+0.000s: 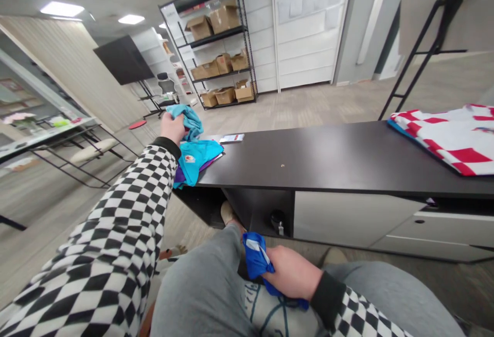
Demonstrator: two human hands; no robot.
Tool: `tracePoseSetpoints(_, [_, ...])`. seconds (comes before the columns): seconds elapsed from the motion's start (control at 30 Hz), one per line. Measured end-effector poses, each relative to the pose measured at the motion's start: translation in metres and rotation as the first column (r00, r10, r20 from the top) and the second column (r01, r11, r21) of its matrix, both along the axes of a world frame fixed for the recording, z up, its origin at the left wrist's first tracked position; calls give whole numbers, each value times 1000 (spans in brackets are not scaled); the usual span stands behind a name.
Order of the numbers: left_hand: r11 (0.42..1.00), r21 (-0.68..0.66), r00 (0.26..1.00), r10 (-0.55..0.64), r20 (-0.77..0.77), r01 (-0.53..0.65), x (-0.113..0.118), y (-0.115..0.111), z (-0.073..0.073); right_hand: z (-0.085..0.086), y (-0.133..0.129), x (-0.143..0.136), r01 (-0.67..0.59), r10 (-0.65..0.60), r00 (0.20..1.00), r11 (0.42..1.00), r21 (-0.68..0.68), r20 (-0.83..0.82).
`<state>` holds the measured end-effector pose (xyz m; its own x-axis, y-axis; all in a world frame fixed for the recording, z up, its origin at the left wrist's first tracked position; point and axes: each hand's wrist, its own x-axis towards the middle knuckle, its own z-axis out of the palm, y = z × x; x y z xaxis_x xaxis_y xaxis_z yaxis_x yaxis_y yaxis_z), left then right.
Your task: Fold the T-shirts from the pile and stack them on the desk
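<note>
My left hand (173, 126) reaches out to the far left end of the dark tabletop, its fingers closed on a light-blue cloth (190, 120) that is bunched up. Just below it lies a folded bright-blue garment (200, 158) with a small emblem, on top of something purple, hanging a little over the edge. Low in front of my lap, my right hand (291, 270) grips a crumpled royal-blue cloth (255, 260) with a white patch. Part of that cloth is hidden under the hand.
The dark tabletop (320, 154) runs across in front of my knees. A phone-like flat object (232, 138) lies near its far left edge. On the right sits a red-and-white checkered garment (451, 139). A shelf rack (222, 37) with cardboard boxes stands behind.
</note>
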<state>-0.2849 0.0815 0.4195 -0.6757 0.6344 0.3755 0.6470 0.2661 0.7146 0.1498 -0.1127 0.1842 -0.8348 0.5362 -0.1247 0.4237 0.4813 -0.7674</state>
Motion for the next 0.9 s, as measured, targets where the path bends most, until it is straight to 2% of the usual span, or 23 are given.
tracePoseSetpoints(0.07, [957, -290, 992, -12, -125, -25, -8, -5, -1, 0, 0, -1, -1, 1, 1000, 1000, 2, 10])
tracePoseSetpoints(0.13, [858, -510, 984, -35, -176, -61, -11, -13, -13, 0, -1, 0, -5, 5, 1000, 1000, 8, 10])
tracePoseSetpoints(0.23, [687, -723, 984, -67, -162, -72, -8, -24, -40, -2, -2, 2, -6, 6, 1000, 1000, 22, 7])
tracePoseSetpoints(0.3, [618, -785, 986, -96, -136, -48, -5, -28, -56, -5, -3, 3, -2, 2, 1000, 1000, 31, 11])
tracePoseSetpoints(0.4, [561, -827, 973, -171, -154, -32, -1, -29, -65, -9, -4, 3, -1, -1, 999, 999, 47, 33])
tracePoseSetpoints(0.5, [535, -844, 942, -263, -208, -37, 4, -24, -60, -11, -4, 2, -1, -2, 998, 998, 58, 62])
tracePoseSetpoints(0.57, [554, -832, 916, -312, -251, -40, 16, -21, -59, -11, -3, 1, 5, -9, 997, 999, 54, 70])
tracePoseSetpoints(0.63, [610, -793, 875, -380, -301, -8, 37, -23, -62, -8, -2, 1, 18, -19, 999, 999, 29, 38])
tracePoseSetpoints(0.7, [664, -740, 819, -482, -311, 110, 68, -33, -70, -5, 0, 0, 39, -40, 998, 999, -38, -39])
tracePoseSetpoints(0.73, [672, -712, 790, -542, -286, 203, 86, -42, -76, -4, 1, 0, 50, -57, 994, 995, -83, -89])
tracePoseSetpoints(0.77, [658, -688, 765, -601, -233, 307, 105, -54, -82, -3, 2, 0, 63, -82, 986, 989, -131, -145])
tracePoseSetpoints(0.83, [579, -634, 710, -701, -68, 512, 140, -85, -97, 0, 6, 0, 103, -158, 957, 969, -224, -244])
tracePoseSetpoints(0.9, [513, -560, 670, -736, 103, 650, 168, -120, -115, 1, 9, 0, 179, -271, 918, 935, -307, -289])
